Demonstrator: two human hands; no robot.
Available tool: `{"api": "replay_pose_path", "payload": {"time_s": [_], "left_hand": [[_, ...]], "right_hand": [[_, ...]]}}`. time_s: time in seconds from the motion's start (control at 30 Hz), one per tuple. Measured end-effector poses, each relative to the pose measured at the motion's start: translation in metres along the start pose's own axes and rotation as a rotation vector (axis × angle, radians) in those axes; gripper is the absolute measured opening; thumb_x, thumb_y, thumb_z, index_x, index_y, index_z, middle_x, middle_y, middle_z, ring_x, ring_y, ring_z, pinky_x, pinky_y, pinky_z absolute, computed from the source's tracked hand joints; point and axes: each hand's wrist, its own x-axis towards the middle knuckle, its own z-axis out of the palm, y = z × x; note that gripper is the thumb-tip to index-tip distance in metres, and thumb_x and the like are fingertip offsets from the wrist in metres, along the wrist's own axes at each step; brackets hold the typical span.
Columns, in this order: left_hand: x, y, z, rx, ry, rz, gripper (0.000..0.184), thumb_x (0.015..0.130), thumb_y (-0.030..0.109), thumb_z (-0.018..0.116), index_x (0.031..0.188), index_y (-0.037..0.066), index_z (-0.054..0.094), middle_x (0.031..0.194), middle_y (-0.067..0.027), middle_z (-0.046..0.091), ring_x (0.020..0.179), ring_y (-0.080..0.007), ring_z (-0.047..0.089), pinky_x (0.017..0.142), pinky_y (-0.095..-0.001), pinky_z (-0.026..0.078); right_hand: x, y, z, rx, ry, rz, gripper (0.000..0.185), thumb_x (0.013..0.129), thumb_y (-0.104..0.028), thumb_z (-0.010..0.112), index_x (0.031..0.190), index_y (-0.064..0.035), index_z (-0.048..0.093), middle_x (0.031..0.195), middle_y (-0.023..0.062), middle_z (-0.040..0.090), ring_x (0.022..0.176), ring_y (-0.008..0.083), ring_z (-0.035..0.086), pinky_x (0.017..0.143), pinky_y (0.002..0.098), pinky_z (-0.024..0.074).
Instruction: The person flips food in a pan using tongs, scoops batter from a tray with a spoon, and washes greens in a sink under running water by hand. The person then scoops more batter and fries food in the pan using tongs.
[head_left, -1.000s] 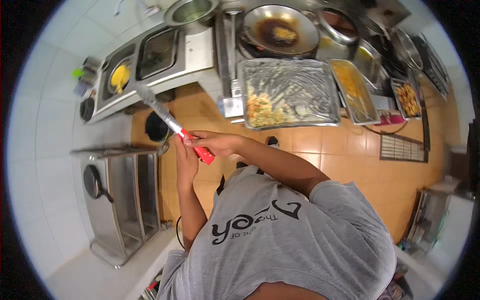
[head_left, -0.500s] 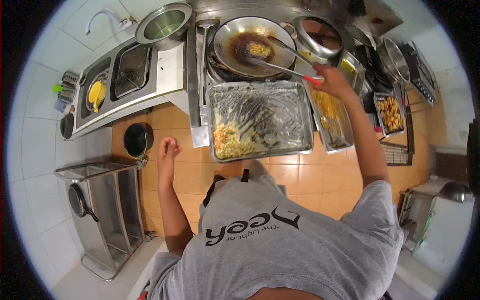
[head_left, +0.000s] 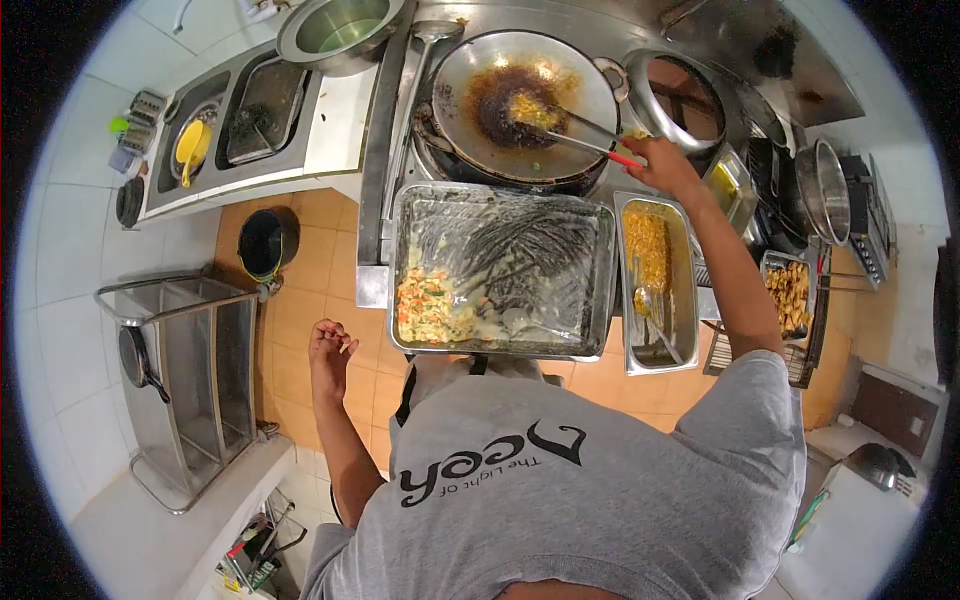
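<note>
My right hand (head_left: 660,165) is closed round the red handle of metal tongs (head_left: 585,142), whose tips reach into the wok (head_left: 465,75). Between the tips, at the wok's middle, lies a yellow fried piece (head_left: 530,108) in dark oil; whether they grip it I cannot tell. My left hand (head_left: 332,350) hangs left of the large tray with its fingers loosely curled and apart, holding nothing. That large metal tray (head_left: 603,270) has a vegetable mix (head_left: 430,308) at its near left. To its right stands a narrow tray (head_left: 628,350) with orange-yellow food and a spoon.
A ladle (head_left: 437,32) lies left of the wok, near a large pot (head_left: 340,35). Farther left are sinks (head_left: 215,115) with a yellow item. A bucket (head_left: 262,250) and a metal rack (head_left: 190,370) stand at left. Fried pieces (head_left: 790,295) fill a small tray at right.
The tongs went from being held between both hands to my right hand alone over the wok. My left hand let go and moved away to the left. The view has shifted too.
</note>
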Motion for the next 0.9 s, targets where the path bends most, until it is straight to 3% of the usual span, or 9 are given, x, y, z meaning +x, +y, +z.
{"api": "replay_pose_path", "payload": {"time_s": [0.2,0.3,0.4,0.43,0.5,0.53,0.7,0.9], "left_hand": [[0.014,0.001,0.011,-0.020,-0.102,0.016,0.019,0.078,0.027,0.055,0.091,0.017,0.045,0.085,0.0046,0.044,0.077,-0.0087,0.045,0.078,-0.0300,0.039],[0.012,0.005,0.016,-0.015,-0.112,0.019,0.019,0.077,0.026,0.054,0.092,0.017,0.045,0.084,0.0048,0.044,0.076,-0.0087,0.044,0.077,-0.0296,0.039],[0.009,0.008,0.012,-0.014,-0.101,0.004,0.021,0.076,0.028,0.055,0.091,0.017,0.046,0.084,0.0050,0.044,0.075,-0.0085,0.043,0.076,-0.0288,0.039],[0.008,0.008,0.010,-0.015,-0.094,-0.004,0.022,0.076,0.029,0.056,0.091,0.017,0.046,0.084,0.0051,0.044,0.075,-0.0085,0.043,0.075,-0.0285,0.039],[0.003,0.010,0.007,-0.047,-0.075,-0.002,0.019,0.074,0.019,0.052,0.091,0.015,0.046,0.083,0.0039,0.046,0.075,-0.0083,0.045,0.075,-0.0281,0.040],[0.000,0.011,0.004,-0.063,-0.064,-0.002,0.019,0.072,0.013,0.050,0.091,0.014,0.047,0.082,0.0033,0.047,0.074,-0.0082,0.046,0.075,-0.0279,0.041],[-0.007,0.010,-0.018,-0.177,-0.127,0.044,0.018,0.074,0.013,0.052,0.091,0.013,0.047,0.082,0.0027,0.047,0.073,-0.0081,0.047,0.074,-0.0275,0.044],[-0.015,0.011,-0.055,-0.294,-0.061,0.116,0.020,0.073,0.009,0.053,0.092,0.011,0.046,0.082,0.0019,0.046,0.071,-0.0084,0.046,0.072,-0.0272,0.044]], "right_hand": [[-0.003,-0.009,0.013,0.100,0.058,-0.025,0.044,0.068,-0.022,0.067,0.108,-0.0052,0.059,0.087,0.0173,0.063,0.082,0.0333,0.060,0.074,0.0389,0.0469],[-0.004,-0.015,0.016,0.105,0.043,0.030,0.043,0.071,-0.027,0.066,0.108,-0.0057,0.059,0.077,0.0142,0.063,0.069,0.0262,0.062,0.062,0.0353,0.0492],[0.001,-0.025,0.008,0.565,-0.286,0.346,0.045,0.074,-0.036,0.065,0.106,-0.0053,0.060,0.070,0.0075,0.063,0.056,0.0155,0.059,0.047,0.0280,0.0465],[-0.001,-0.022,0.012,0.718,-0.297,0.389,0.045,0.075,-0.037,0.065,0.105,-0.0049,0.060,0.069,0.0058,0.062,0.053,0.0130,0.057,0.044,0.0259,0.0445],[-0.004,-0.020,0.024,1.026,-0.319,0.469,0.045,0.076,-0.040,0.064,0.103,-0.0040,0.060,0.069,0.0024,0.061,0.048,0.0079,0.052,0.039,0.0216,0.0405],[-0.006,-0.022,0.024,1.061,-0.313,0.490,0.044,0.076,-0.041,0.062,0.101,-0.0039,0.060,0.069,0.0019,0.061,0.047,0.0081,0.052,0.039,0.0214,0.0401],[-0.027,-0.050,0.010,1.100,-0.237,0.503,0.043,0.079,-0.045,0.057,0.090,-0.0037,0.059,0.070,0.0018,0.060,0.043,0.0072,0.048,0.036,0.0209,0.0376],[-0.017,-0.062,0.023,1.336,-0.284,0.623,0.045,0.081,-0.047,0.054,0.091,-0.0030,0.055,0.067,0.0054,0.059,0.041,0.0053,0.045,0.032,0.0179,0.0343]]}}
